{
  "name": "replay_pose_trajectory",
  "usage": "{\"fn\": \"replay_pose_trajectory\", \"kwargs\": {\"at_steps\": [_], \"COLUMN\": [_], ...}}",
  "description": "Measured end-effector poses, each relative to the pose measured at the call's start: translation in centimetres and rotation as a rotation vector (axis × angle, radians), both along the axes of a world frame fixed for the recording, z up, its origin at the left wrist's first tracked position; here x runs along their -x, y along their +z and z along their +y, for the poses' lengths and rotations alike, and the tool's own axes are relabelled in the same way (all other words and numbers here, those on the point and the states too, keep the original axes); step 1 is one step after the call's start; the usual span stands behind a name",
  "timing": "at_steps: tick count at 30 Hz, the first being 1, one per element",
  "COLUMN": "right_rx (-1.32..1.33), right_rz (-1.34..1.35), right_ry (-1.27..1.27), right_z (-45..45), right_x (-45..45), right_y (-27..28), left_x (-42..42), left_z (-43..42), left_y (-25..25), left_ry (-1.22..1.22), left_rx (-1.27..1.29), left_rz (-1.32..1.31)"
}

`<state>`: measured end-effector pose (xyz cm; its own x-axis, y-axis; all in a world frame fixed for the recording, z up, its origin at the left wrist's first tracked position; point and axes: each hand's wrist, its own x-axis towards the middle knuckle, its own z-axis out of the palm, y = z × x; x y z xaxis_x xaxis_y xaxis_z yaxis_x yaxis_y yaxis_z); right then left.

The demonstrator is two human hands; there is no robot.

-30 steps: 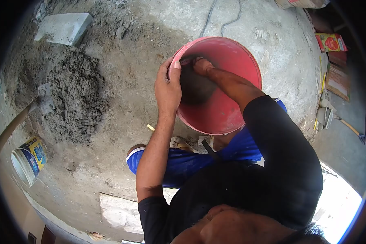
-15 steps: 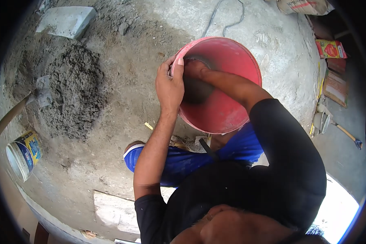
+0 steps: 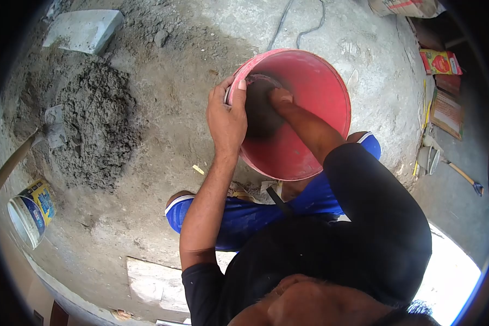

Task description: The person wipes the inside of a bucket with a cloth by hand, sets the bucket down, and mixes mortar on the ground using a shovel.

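Note:
A large red bucket [image 3: 320,98] is tilted between the person's knees, its mouth facing up toward me. My left hand [image 3: 226,117] is closed on the bucket's left rim, thumb inside and fingers outside. My right hand [image 3: 281,98] reaches down into the bucket, beside a dark grey mass [image 3: 262,111] at the bottom. The fingers of that hand are hidden in shadow and blur, so I cannot see whether they hold anything.
Left on the floor lies a heap of wet grey mortar [image 3: 95,125] with a shovel [image 3: 54,125] stuck in it. A small paint bucket [image 3: 32,209] lies below it, and a pale slab [image 3: 84,30] above. A cable [image 3: 299,24] runs behind; a wooden-handled tool [image 3: 462,175] lies right.
My right hand has shifted a little to the right inside the bucket, and its forearm has swung down. My left hand keeps its hold on the rim.

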<state>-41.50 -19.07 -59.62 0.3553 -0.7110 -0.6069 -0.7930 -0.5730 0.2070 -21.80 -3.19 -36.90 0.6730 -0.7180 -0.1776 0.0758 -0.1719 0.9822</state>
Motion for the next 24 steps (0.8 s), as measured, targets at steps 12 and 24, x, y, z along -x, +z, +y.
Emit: {"fn": "replay_pose_trajectory", "kwargs": {"at_steps": [12, 24], "right_rx": [0.059, -0.684], "right_rz": [-0.052, -0.042], "right_ry": [0.263, -0.547], "right_z": [-2.0, 8.6], "right_x": [-6.4, -3.4], "right_y": [3.0, 5.0], "left_x": [-0.2, -0.4], "left_z": [0.0, -0.5], "left_y": [0.1, 0.3], "left_ry": [-0.003, -0.046], "left_rx": [0.019, -0.006], "left_rz": [-0.010, 0.027]}}
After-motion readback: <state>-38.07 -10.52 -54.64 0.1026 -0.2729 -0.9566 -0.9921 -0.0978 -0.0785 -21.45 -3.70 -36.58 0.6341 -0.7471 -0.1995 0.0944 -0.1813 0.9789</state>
